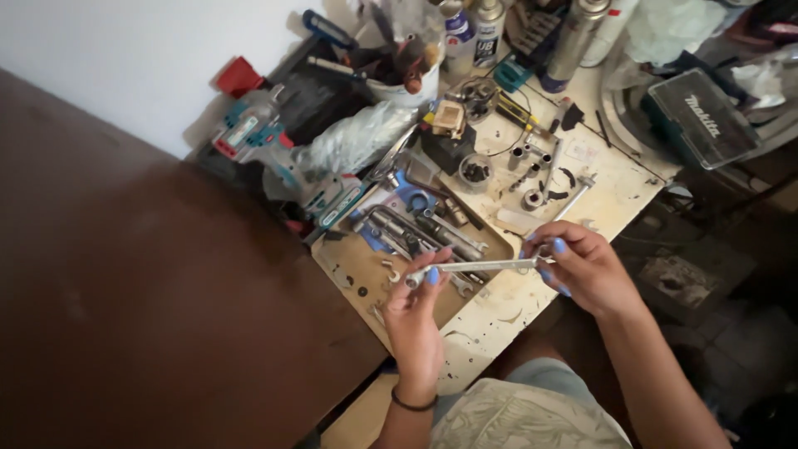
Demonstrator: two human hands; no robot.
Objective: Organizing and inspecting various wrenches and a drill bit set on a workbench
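Observation:
A slim metal wrench (474, 267) is held level between both hands above a shallow tray (347, 268) of tools. My left hand (416, 320) pinches its left end with blue-painted fingertips. My right hand (583, 268) grips its right end. The tray below holds several wrenches and sockets (420, 229), with small nuts (389, 270) scattered near the left hand.
A teal cordless drill (253, 133) lies at the back left. Spray cans (573, 37), a white tub of tools (403, 71), a small clear cup (475, 172), loose sockets (532, 198) and a dark tool case (702, 116) crowd the worn white bench (507, 312). A dark brown tabletop (141, 299) fills the left.

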